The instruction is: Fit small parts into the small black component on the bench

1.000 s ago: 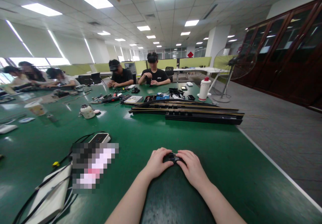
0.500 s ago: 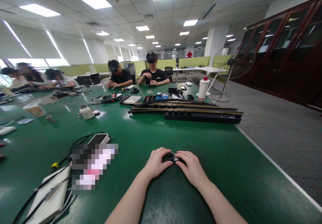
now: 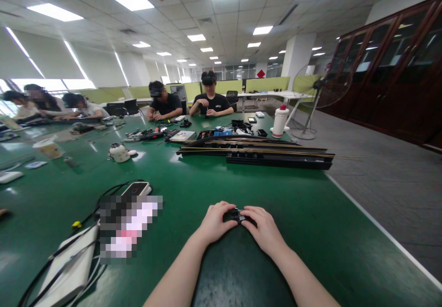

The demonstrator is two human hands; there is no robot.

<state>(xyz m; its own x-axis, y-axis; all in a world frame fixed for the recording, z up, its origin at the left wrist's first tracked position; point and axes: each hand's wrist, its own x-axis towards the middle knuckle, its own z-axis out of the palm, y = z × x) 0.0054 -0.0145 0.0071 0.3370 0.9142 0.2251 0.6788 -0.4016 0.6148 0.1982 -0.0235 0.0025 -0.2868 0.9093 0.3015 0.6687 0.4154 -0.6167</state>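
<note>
I saw my left grip (image 3: 216,222) and right grip (image 3: 264,228) both clenched around a small black part (image 3: 235,215), low over the near green tabletop (image 3: 311,215); possibly a clip, too small to tell.

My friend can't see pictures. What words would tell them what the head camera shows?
The left hand and right hand, both bare, pinch a small black part between them over a big green table. Farther off lie long black rails and a white bottle, and several people sit working at the far end.
</note>
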